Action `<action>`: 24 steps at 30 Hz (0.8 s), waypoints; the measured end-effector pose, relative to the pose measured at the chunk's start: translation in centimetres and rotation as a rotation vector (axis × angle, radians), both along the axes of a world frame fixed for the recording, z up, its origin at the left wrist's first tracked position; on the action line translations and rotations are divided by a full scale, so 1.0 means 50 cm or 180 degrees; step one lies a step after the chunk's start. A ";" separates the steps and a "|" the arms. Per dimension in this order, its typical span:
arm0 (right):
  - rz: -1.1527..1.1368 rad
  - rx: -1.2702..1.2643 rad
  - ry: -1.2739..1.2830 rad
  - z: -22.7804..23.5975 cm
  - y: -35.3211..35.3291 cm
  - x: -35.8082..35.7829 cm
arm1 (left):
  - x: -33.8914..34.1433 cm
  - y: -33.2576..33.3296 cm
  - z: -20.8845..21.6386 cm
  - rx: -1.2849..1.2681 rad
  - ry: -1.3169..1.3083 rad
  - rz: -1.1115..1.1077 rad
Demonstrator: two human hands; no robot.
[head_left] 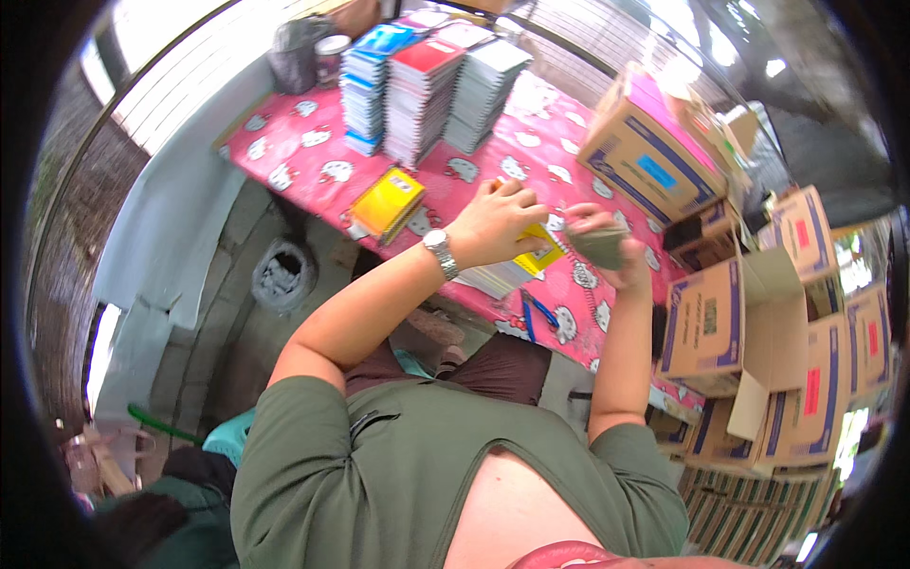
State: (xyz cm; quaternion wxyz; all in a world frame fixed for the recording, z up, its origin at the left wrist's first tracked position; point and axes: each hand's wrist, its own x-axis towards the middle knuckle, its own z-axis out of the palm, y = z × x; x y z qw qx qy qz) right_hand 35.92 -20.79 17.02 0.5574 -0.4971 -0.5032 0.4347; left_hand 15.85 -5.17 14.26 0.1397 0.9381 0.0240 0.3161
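Note:
My left hand (498,225), with a metal watch at the wrist, is above a stack of yellow-covered notebooks (502,277) near the table's front edge. Its fingers are bent and closed; anything in them is hidden. Just to the right, my right hand (627,267) grips a flat olive-brown piece (597,248), blurred by motion. Blue-handled pliers (538,313) lie in front of the stack. Left of my left hand sits a smaller pile of yellow spiral notebooks (389,202).
Tall stacks of notebooks with blue (384,43), red (424,59) and pale covers (488,71) stand at the back of the pink patterned table (313,171). A carton (649,152) sits at its right end, with more cartons (706,322) beyond. A lined bin (284,275) stands on the floor at left.

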 end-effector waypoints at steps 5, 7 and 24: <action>0.0732 -0.0369 -0.0037 0.051 -0.012 0.001 | 0.007 -0.005 0.012 -0.0340 0.0105 -0.0153; 0.0949 -0.0187 -0.0253 0.067 -0.001 0.000 | 0.016 0.004 0.015 -0.0357 0.0092 -0.0180; 0.1226 0.0254 0.0389 0.052 0.008 -0.017 | 0.004 -0.001 0.017 -0.0545 0.0141 -0.0339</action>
